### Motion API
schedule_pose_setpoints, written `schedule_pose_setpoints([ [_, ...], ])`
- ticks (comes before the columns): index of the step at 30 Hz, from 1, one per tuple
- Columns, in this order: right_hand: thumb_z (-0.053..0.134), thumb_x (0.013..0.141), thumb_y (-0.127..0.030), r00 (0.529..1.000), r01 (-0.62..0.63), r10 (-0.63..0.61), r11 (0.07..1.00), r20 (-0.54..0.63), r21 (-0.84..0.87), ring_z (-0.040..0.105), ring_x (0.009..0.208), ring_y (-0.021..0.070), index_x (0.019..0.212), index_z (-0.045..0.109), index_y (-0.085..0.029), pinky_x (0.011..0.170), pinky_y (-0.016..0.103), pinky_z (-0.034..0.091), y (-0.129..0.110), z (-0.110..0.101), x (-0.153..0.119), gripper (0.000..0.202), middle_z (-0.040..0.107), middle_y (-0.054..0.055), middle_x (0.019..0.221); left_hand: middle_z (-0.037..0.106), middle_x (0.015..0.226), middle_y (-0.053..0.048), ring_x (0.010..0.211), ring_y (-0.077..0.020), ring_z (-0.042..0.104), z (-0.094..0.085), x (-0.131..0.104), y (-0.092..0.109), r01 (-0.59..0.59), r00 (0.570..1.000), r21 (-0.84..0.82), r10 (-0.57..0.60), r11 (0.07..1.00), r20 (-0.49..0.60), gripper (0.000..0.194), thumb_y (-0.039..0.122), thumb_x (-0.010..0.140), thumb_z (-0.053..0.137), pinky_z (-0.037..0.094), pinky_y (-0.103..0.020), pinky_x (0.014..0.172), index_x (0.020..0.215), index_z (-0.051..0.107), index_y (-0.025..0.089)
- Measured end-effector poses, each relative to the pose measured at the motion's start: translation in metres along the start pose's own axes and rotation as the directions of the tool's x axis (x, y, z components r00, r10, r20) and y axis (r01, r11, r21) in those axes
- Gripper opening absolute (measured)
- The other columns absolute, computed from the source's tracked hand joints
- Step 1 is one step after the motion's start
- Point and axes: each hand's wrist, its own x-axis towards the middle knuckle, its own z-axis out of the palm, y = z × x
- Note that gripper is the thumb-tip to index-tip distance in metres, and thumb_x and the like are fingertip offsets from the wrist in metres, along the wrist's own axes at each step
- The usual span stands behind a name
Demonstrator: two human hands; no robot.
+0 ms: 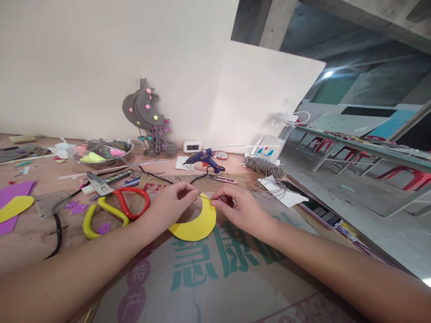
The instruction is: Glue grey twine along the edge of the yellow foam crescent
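Note:
A flat yellow crescent (pixel 197 229), looking like craft foam or card, lies on the printed sheet in front of me. My left hand (pixel 178 199) reaches over its left part, thumb and fingers pinched together close to the upper tip. Just across from it, my right hand (pixel 235 204) pinches the crescent's upper right edge between thumb and forefinger. A thin dark line shows between the two sets of fingertips; whether it is a cord or a shadow I cannot tell. The crescent's left end is partly hidden by my left hand.
Behind my hands are a blue glue gun (pixel 205 158), a small clock (pixel 192 146) and a cord bundle (pixel 264 167). Scissors (pixel 133 204) with a red and a yellow handle loop lie left. A phone (pixel 318 208) lies right. Grey moon ornaments (pixel 143 107) hang on the wall.

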Motion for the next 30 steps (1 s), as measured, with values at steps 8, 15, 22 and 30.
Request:
schedule_pose_setpoints([
  [8, 0.043, 0.089, -0.029, 0.963, 0.251, -0.266, 0.944, -0.043, -0.215, 0.052, 0.074, 0.0157, 0.085, 0.058, -0.018, 0.066, 0.027, 0.038, -0.011, -0.005, 0.001, 0.019, 0.06, 0.006, 0.079, 0.055, 0.059, 0.003, 0.048, -0.0091, 0.043, 0.002, 0.001, -0.003, -0.05, 0.998, -0.054, 0.052, 0.997, 0.031, 0.026, 0.043, 0.076, 0.05, 0.031, -0.019, 0.045, 0.072, 0.059, 0.019],
  [15, 0.046, 0.087, -0.029, 0.962, 0.242, -0.257, 0.96, -0.096, -0.142, 0.052, 0.069, 0.0138, 0.084, 0.059, -0.019, 0.065, 0.026, 0.038, -0.01, -0.003, 0.008, 0.017, 0.061, 0.003, 0.075, 0.057, 0.062, 0.002, 0.052, -0.0105, 0.046, 0.003, -0.001, -0.004, -0.074, 0.996, -0.023, 0.075, 0.997, 0.048, 0.029, 0.046, 0.075, 0.05, 0.033, -0.02, 0.047, 0.074, 0.06, 0.019],
  [22, 0.048, 0.085, -0.026, 0.989, 0.078, -0.076, 0.997, -0.126, 0.009, 0.05, 0.063, 0.011, 0.082, 0.059, -0.017, 0.058, 0.023, 0.038, 0.005, -0.001, 0.01, 0.014, 0.061, 0.001, 0.073, 0.056, 0.059, 0.004, 0.05, -0.0098, 0.045, 0.002, 0.0, -0.002, -0.046, 0.998, 0.025, 0.045, 0.999, 0.035, 0.026, 0.045, 0.076, 0.05, 0.033, -0.02, 0.048, 0.071, 0.059, 0.02],
  [30, 0.047, 0.085, -0.025, 0.994, 0.051, -0.047, 0.998, -0.095, 0.034, 0.051, 0.065, 0.0123, 0.081, 0.058, -0.016, 0.058, 0.024, 0.038, 0.01, 0.002, 0.009, 0.015, 0.061, 0.002, 0.073, 0.057, 0.059, 0.004, 0.05, -0.0106, 0.046, 0.002, -0.001, -0.004, -0.047, 0.998, -0.006, 0.047, 0.999, 0.034, 0.024, 0.042, 0.075, 0.051, 0.033, -0.02, 0.047, 0.07, 0.059, 0.02],
])
